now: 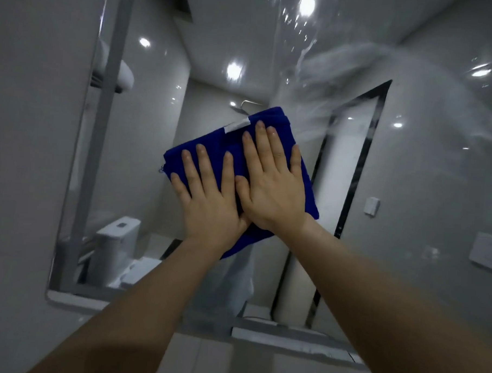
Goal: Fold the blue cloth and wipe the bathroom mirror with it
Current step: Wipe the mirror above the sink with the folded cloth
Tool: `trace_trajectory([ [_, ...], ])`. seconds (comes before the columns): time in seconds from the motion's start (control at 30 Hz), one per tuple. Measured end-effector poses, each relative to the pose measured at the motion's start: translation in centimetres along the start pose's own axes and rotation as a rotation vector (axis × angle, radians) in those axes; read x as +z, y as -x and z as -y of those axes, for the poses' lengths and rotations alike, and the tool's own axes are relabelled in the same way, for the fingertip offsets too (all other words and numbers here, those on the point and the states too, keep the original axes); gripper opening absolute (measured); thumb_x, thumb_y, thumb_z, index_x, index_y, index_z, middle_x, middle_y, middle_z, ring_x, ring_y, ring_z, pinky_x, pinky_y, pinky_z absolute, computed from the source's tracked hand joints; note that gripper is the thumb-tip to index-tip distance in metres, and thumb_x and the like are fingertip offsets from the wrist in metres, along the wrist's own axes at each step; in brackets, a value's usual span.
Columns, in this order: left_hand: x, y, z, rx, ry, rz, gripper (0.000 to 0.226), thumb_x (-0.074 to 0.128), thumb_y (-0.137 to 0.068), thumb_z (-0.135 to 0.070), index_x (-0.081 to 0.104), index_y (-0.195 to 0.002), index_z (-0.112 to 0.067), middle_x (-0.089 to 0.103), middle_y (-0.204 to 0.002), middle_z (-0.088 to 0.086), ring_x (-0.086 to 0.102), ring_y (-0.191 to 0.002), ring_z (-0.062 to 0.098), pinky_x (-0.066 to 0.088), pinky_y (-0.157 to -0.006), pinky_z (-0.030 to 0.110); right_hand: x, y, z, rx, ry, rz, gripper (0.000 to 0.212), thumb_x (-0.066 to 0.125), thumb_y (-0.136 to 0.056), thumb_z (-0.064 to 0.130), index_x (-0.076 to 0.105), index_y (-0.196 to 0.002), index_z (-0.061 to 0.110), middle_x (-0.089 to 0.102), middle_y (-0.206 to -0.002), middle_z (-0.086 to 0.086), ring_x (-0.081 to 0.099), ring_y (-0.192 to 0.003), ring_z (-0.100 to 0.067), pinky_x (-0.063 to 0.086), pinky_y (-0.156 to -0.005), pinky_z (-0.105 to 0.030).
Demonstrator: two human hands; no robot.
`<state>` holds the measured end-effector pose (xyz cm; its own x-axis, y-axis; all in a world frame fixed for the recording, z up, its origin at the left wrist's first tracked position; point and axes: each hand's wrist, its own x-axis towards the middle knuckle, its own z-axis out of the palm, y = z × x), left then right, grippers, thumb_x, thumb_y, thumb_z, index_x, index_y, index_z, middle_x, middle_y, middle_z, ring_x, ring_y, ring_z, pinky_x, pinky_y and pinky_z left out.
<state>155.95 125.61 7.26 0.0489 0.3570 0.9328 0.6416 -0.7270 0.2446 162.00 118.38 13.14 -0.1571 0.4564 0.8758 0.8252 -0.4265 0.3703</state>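
One blue cloth [214, 148], folded into a thick square pad, lies flat against the bathroom mirror [157, 120], pinned there under both hands. The left hand [207, 196] and right hand [273, 184] lie side by side on it, palms down, fingers straight and spread. Neither curls round an edge, and the right thumb rests against the left hand's index finger. A white label [237, 126] shows on the cloth just beyond the fingertips, and one corner of the pad hangs loose below the wrists.

Since only flat pressure holds the pad, the likeliest slip is the cloth sliding out from beneath the palms on slick glass. The layers could also shear apart, so that the fold opens and the loose corner drags. Uneven push from the two hands could skew it too.

Up and to the right of the hands a cloudy smear [356, 78] streaks the glass. A cloth that is already damp would probably spread that film rather than lift it. Leaning hard on a reach that high could also load the glass.

Down to the left of the hands the reflection shows a toilet [115, 237], and the mirror's ledge [289, 340] runs below the forearms.
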Motion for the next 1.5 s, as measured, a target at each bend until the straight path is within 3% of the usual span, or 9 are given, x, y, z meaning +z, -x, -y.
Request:
trace_trajectory([
  [0.13,-0.7,-4.1,-0.2,0.073,-0.023,-0.029,0.087,0.025,-0.078,-0.065,0.02,-0.143,-0.008,0.03,-0.143,0.032,0.027,-0.132,0.049,0.021,-0.102,0.064,-1.6,-3.4,-1.4,0.056,-0.036,0.105,0.068,0.016,-0.086,0.044,0.008,-0.149,0.019,0.002,-0.158,-0.002,-0.002,-0.145,-0.016,-0.016,-0.109,-0.035],
  [0.3,-2.1,-9.6,-0.6,0.214,-0.053,-0.1,0.089,0.027,-0.074,-0.068,0.022,-0.142,-0.01,0.031,-0.144,0.03,0.019,-0.132,0.045,0.016,-0.104,0.062,-2.8,-7.1,-3.0,0.163,-0.073,0.055,0.072,0.004,-0.082,0.047,-0.004,-0.149,0.023,-0.012,-0.157,0.003,-0.014,-0.143,-0.011,-0.019,-0.108,-0.035],
  [0.47,-3.9,-14.7,-1.1,0.347,-0.089,-0.081,0.089,0.03,-0.071,-0.066,0.028,-0.14,-0.01,0.037,-0.141,0.029,0.035,-0.129,0.048,0.026,-0.101,0.063,-3.8,-10.5,-4.0,0.277,-0.093,0.024,0.07,0.015,-0.085,0.042,-0.004,-0.149,0.021,-0.014,-0.157,0.002,-0.016,-0.143,-0.012,-0.016,-0.111,-0.037],
  [0.57,-4.9,-17.3,-1.5,0.4,-0.133,-0.067,0.089,0.029,-0.07,-0.064,0.022,-0.141,-0.011,0.035,-0.143,0.028,0.035,-0.13,0.047,0.023,-0.102,0.06,-4.2,-12.4,-4.5,0.313,-0.097,-0.003,0.07,0.013,-0.085,0.043,-0.003,-0.149,0.02,-0.014,-0.157,0.001,-0.016,-0.143,-0.013,-0.014,-0.112,-0.04],
  [0.7,-6.1,-21.0,-2.1,0.404,-0.138,-0.087,0.086,0.012,-0.075,-0.067,-0.017,-0.142,-0.02,-0.009,-0.154,0.022,-0.007,-0.142,0.04,-0.006,-0.11,0.052,-5.4,-15.9,-6.0,0.324,-0.104,-0.009,0.063,0.022,-0.096,0.041,-0.004,-0.149,0.02,-0.015,-0.157,0.0,-0.017,-0.143,-0.014,-0.013,-0.113,-0.042],
  [0.8,-7.2,-24.0,-2.8,0.409,-0.177,-0.029,0.086,0.025,-0.086,-0.064,-0.022,-0.144,-0.022,-0.024,-0.152,0.017,-0.02,-0.14,0.036,-0.01,-0.112,0.052,-6.4,-18.8,-6.8,0.327,-0.102,-0.02,0.063,0.024,-0.097,0.039,-0.004,-0.149,0.019,-0.015,-0.157,-0.001,-0.017,-0.143,-0.015,-0.012,-0.114,-0.044],
  [1.13,-8.9,-31.9,-2.8,0.404,-0.131,-0.127,0.084,0.026,-0.085,-0.064,-0.013,-0.147,-0.024,-0.014,-0.155,0.015,-0.014,-0.142,0.034,-0.003,-0.113,0.053,-8.3,-26.7,-8.3,0.312,-0.075,-0.06,0.061,0.019,-0.097,0.039,-0.002,-0.149,0.018,-0.012,-0.157,-0.002,-0.016,-0.143,-0.017,-0.01,-0.113,-0.048],
  [1.5,-11.0,-36.1,-1.0,0.453,-0.13,-0.086,0.084,0.032,-0.086,-0.061,-0.009,-0.148,-0.024,-0.013,-0.155,0.014,-0.013,-0.143,0.032,-0.001,-0.115,0.05,-8.9,-30.8,-6.7,0.361,-0.05,-0.082,0.059,0.018,-0.097,0.037,0.002,-0.149,0.014,-0.007,-0.158,-0.003,-0.013,-0.144,-0.021,-0.01,-0.112,-0.051],
])
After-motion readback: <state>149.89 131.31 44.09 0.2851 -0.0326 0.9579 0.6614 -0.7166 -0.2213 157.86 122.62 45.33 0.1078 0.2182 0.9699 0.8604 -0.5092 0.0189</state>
